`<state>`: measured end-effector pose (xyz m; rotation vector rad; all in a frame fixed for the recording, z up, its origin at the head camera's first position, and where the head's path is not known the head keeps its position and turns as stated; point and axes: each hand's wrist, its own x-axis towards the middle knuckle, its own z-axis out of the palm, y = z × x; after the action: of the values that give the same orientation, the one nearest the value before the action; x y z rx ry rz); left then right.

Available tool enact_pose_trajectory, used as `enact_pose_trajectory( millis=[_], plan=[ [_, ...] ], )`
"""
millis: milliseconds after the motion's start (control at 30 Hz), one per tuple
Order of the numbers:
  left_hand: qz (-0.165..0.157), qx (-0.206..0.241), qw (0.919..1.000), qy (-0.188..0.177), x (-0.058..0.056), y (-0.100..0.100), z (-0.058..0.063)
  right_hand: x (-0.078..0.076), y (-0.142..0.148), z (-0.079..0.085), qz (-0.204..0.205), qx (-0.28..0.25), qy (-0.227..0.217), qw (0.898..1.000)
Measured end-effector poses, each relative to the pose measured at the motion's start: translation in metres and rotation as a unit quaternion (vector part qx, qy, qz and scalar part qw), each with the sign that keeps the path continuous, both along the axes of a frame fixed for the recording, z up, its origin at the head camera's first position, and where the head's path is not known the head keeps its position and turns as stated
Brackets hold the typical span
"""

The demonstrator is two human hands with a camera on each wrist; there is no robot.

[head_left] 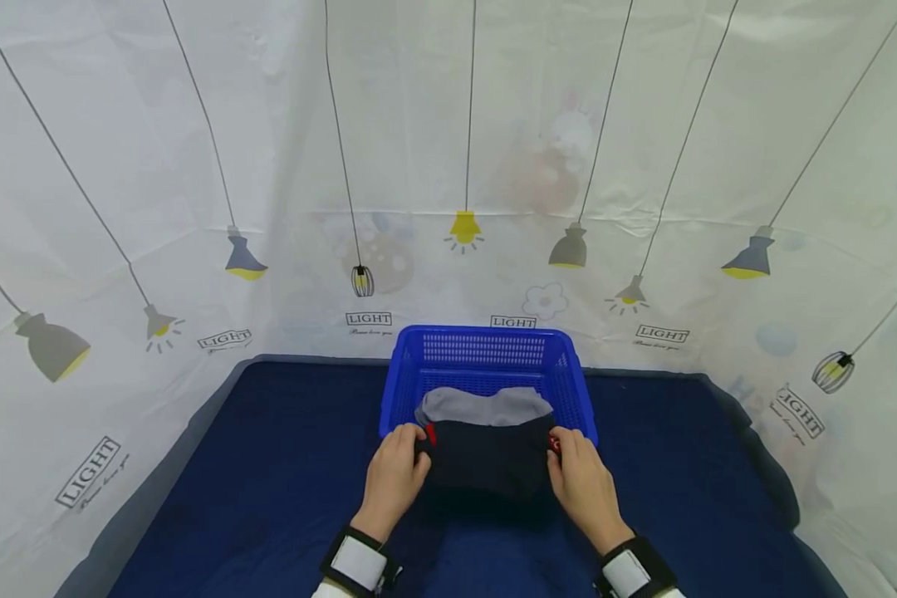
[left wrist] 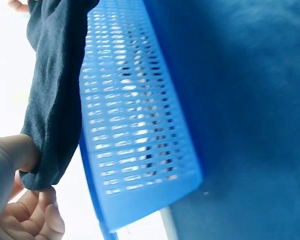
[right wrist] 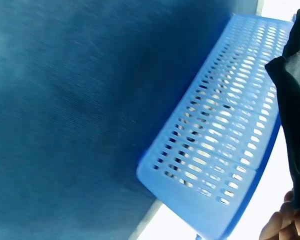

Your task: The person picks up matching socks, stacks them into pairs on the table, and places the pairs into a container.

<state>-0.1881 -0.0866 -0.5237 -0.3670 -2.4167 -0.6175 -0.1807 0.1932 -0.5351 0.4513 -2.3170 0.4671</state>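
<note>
A black sock [head_left: 489, 458] with red patches near its two ends is stretched sideways above the front edge of a blue plastic basket [head_left: 486, 332]. My left hand [head_left: 396, 472] pinches its left end between thumb and fingers. At the other end, my right hand [head_left: 585, 482] pinches the cloth by a red patch. Inside the basket, behind the black cloth, lies a light grey sock [head_left: 486, 407], partly covered from view. In the left wrist view the black sock [left wrist: 55, 100] hangs in front of the slotted basket wall [left wrist: 130, 110].
The basket stands on a dark blue cloth [head_left: 291, 465] that covers the table. Behind and to both sides hangs a pale curtain [head_left: 433, 108] printed with lamps. Each wrist wears a black strap with a white plate [head_left: 359, 563].
</note>
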Motion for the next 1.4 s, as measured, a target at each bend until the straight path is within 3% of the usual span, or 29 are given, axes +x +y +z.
enact_pose_trajectory(
  millis=[400, 633, 933, 1400],
  plan=[
    [0.005, -0.001, 0.9990, -0.044, -0.030, 0.005, 0.033, -0.029, -0.002, 0.031, -0.024, 0.004, -0.013, 1.000],
    [0.007, -0.006, 0.9981, -0.060, -0.043, 0.007, 0.043, -0.044, -0.003, 0.039, -0.031, 0.007, -0.034, 0.999],
    [0.023, -0.019, 0.9960, -0.084, -0.063, 0.010, 0.044, -0.066, -0.008, 0.045, -0.040, 0.014, -0.063, 0.997],
    [0.026, -0.029, 0.9952, -0.089, -0.086, 0.018, 0.038, -0.089, -0.012, 0.041, -0.051, 0.020, -0.135, 0.989]
  ],
)
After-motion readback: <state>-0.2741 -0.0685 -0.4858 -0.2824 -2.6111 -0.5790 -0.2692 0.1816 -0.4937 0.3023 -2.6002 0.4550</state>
